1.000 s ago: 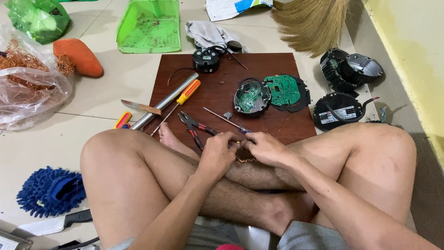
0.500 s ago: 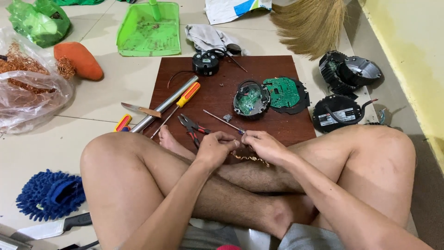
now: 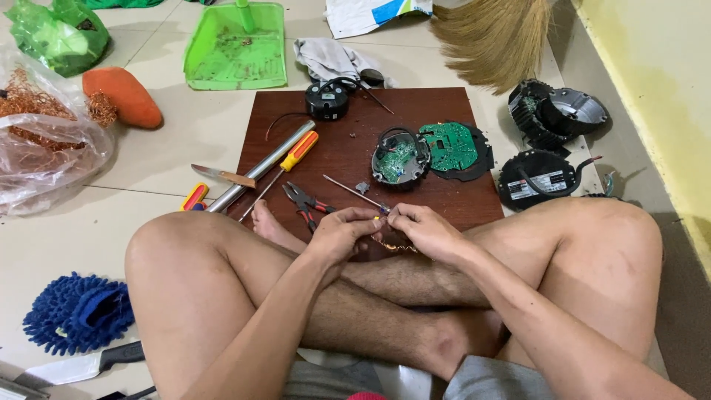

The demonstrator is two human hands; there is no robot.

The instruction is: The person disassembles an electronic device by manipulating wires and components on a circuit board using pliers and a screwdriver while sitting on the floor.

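In the head view, a small tangle of thin copper-coloured wire (image 3: pixel 391 238) was pinched between the left hand (image 3: pixel 342 231) and the right hand (image 3: pixel 426 230), both closed on it above the crossed shins. It lay crosswise, equally near both. Beyond lay a dark brown wooden board (image 3: pixel 444 104) on the pale tiled floor (image 3: pixel 178 141).

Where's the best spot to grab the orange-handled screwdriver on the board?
Take the screwdriver by its orange and yellow handle, coming from above and the right. The handle is the thick upper end and lies bare on the board. The thin shaft runs down-left beside the metal tube, which crowds the left side.
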